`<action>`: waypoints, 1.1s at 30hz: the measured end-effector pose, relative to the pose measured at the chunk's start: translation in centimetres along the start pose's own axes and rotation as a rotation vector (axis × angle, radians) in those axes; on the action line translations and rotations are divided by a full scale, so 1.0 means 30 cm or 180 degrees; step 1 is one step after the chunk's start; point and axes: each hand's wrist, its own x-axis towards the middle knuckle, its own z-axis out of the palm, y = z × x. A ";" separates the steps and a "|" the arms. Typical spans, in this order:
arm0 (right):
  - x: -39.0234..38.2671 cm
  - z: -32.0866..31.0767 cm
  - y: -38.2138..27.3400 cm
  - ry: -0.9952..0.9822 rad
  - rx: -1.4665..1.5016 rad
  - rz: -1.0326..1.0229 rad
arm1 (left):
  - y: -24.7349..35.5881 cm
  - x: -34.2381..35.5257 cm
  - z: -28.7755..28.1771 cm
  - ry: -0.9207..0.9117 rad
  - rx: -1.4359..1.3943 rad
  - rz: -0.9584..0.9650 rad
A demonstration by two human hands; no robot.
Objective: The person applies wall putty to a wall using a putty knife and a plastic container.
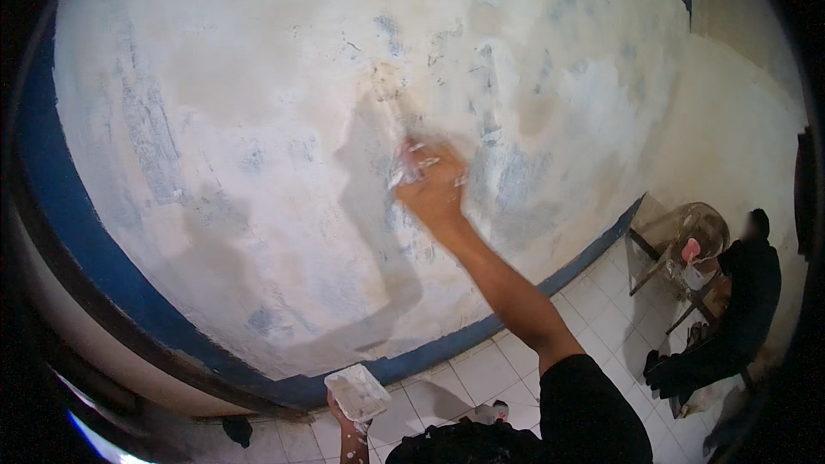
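Note:
My right arm stretches up to a large wall [284,51] with white filler smeared over worn blue-grey patches. Against it, my right hand [434,176] is closed and partly blurred by motion, with white smears on the fingers. A pale edge shows by the fingertips, but what they grip is too blurred to make out. Low in the picture, my left hand [338,415] grips a shallow white rectangular tray [357,393] by its left side. Whitish residue lies in the tray, and white spots mark my left wrist.
A blue painted band [107,236] borders the wall's left side and foot. Pale floor tiles [490,372] lie below. At the right, another person [748,301] in dark clothes sits beside a round-topped stool [703,228] bearing a pink item [691,249].

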 end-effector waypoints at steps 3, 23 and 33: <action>0.122 -0.106 0.147 0.1000 -0.0543 0.0146 | -0.010 -0.023 -0.006 -0.0042 -0.0126 0.0042; 0.023 0.088 0.206 0.0956 -0.0626 0.0077 | 0.020 -0.041 -0.016 -0.0123 -0.0102 0.0141; 0.090 -0.062 0.148 0.0626 0.0405 0.0535 | 0.023 -0.049 0.012 -0.0148 -0.0142 0.0193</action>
